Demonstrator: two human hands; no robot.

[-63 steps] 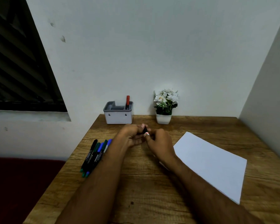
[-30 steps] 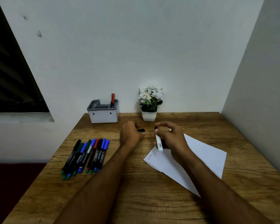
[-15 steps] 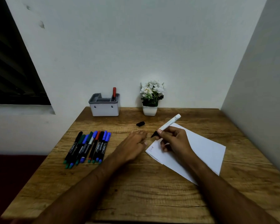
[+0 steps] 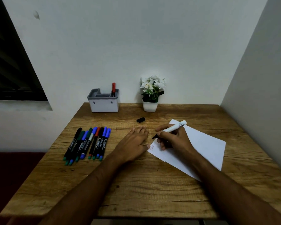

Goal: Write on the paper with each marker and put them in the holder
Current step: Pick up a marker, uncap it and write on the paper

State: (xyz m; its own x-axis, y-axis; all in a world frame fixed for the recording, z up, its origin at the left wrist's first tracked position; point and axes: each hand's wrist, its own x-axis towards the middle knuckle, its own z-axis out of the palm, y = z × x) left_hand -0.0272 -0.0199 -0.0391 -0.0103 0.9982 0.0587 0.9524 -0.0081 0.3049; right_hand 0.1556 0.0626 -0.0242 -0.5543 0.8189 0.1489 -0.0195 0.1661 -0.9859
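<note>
the small black cap [image 4: 140, 119] now lies off on the wooden desk [image 4: 136, 184]; right hand [image 4: 173, 138] pinches the uncapped white-barrelled marker [image 4: 173, 127] over the white paper sheet [image 4: 201, 143] (writing comes next), left hand [image 4: 133, 142] flat, fingers loose.

markers in row [image 4: 88, 143]: about 9 | marker in holder [image 4: 113, 89]: 1 | marker in hand [image 4: 172, 128]: 1 | loose cap [image 4: 140, 119]: 1 | paper [image 4: 201, 143]: 1

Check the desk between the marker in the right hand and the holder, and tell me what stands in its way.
Nothing visible blocks it. From the white marker in the right hand, the bare desk runs to the holder. Only the black cap lies there, flat and low. The flower pot stands off to the side.
</note>
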